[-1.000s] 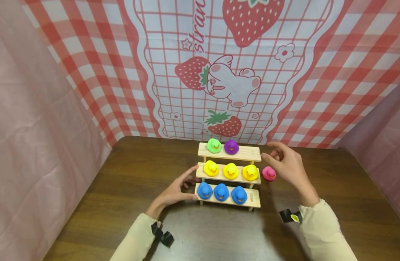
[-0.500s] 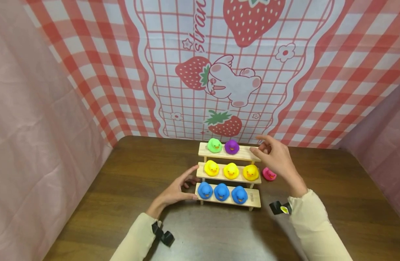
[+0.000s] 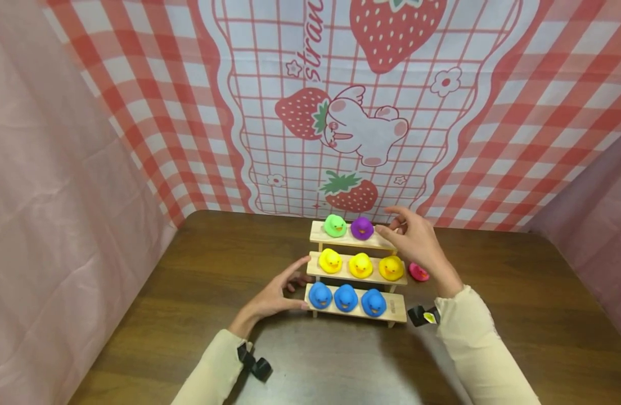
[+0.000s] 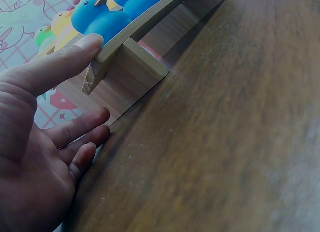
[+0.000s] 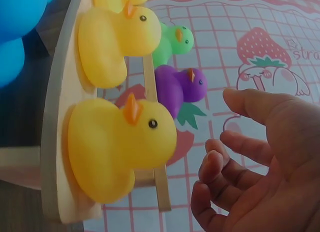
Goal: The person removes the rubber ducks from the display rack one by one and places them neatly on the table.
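Note:
A three-tier wooden stand (image 3: 397, 308) holds toy ducks. A green duck (image 3: 334, 226) and a purple duck (image 3: 362, 229) sit on its top tier. Along the middle tier are three yellow ducks (image 3: 360, 265); three blue ducks (image 3: 346, 298) line the bottom one. My left hand (image 3: 276, 293) is at the stand's left end, its thumb touching the bottom tier's corner, other fingers loosely spread. Beside the purple duck, my right hand (image 3: 417, 241) hovers over the top tier's right end with thumb and forefinger apart. In the right wrist view, nothing lies between those fingers.
A pink duck (image 3: 419, 272) lies on the brown table (image 3: 214, 253) right of the stand, partly hidden by my right hand. Behind stands a checked strawberry cloth (image 3: 351, 135). Pink curtains (image 3: 72, 197) hang at both sides.
My right hand has moved left, from beyond the stand's right end to over the top tier near the purple duck. My left hand has stayed at the stand's left end.

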